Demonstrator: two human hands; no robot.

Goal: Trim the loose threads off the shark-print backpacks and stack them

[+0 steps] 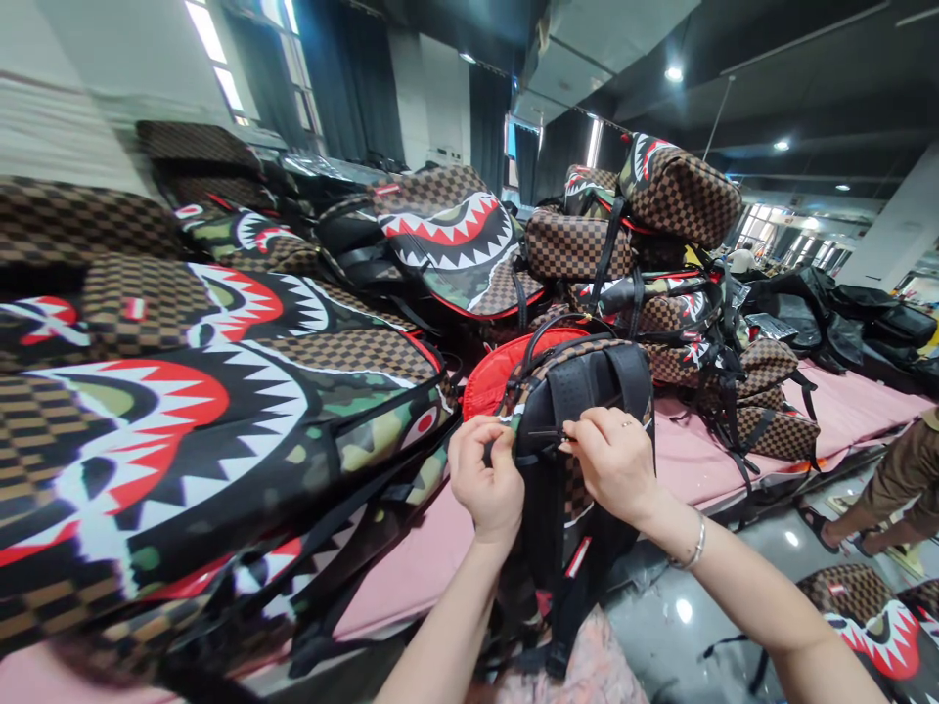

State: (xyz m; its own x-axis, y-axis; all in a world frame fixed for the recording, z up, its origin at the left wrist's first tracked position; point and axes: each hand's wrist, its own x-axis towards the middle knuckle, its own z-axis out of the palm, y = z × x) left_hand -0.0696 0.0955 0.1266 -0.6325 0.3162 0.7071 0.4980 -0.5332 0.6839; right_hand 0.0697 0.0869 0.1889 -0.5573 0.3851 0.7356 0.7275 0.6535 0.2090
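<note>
A black backpack (587,381) with brown check and camouflage panels stands in front of me, its padded back and straps facing me. Its red-lined flap (490,376) hangs open on the left. My left hand (488,479) is closed in a pinch at the bag's left edge; whatever lies between thumb and finger is too small to make out. My right hand (612,460), with a ring and a bracelet, is closed on a thin dark pointed tool (544,432). The tool points left across the straps, toward my left hand. Its exact kind does not show.
Shark-mouth backpacks (242,430) lie heaped on the left, and more bags (646,235) are stacked behind on the pink-covered table (682,445). Black bags (836,313) lie farther right. A person's legs (895,489) stand in the aisle, with bags (872,616) on the floor nearby.
</note>
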